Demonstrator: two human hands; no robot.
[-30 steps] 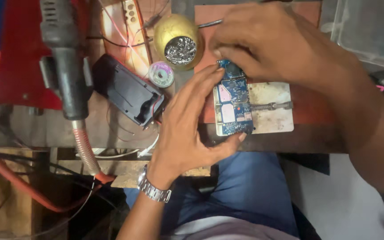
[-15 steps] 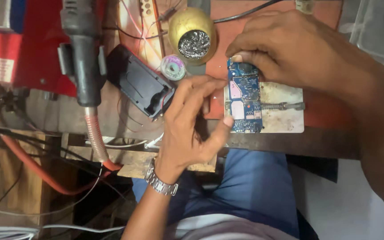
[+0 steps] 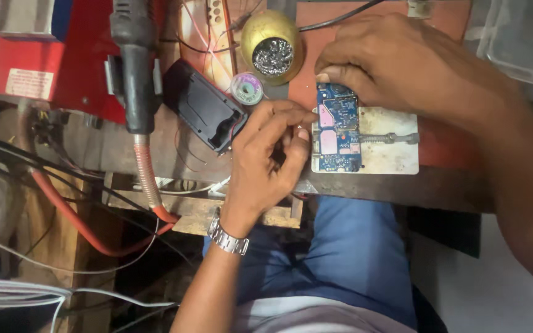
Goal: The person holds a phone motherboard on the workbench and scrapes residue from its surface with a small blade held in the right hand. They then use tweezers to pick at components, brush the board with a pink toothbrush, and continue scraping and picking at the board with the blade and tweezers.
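A blue circuit board (image 3: pixel 337 132) lies on a pale metal holder plate (image 3: pixel 390 154) with a clamp screw, on a reddish mat (image 3: pixel 445 151). My right hand (image 3: pixel 402 65) reaches in from the right, and its fingers grip the board's far end. My left hand (image 3: pixel 266 157), with a metal watch on its wrist, is curled beside the board. Its thumb and forefinger are pinched together at the board's left edge. I cannot tell whether anything small sits between them.
A brass wire-wool tip cleaner (image 3: pixel 271 46) and a small solder-wick spool (image 3: pixel 247 88) stand behind the board. A black open casing (image 3: pixel 205 114) lies to the left. A black hot-air handpiece (image 3: pixel 134 61) with a red hose hangs by a red unit (image 3: pixel 38 61). Cables hang below the bench.
My left hand has slid off the board's face to its left edge and curled its fingers. My right hand has stayed on the board's far end.
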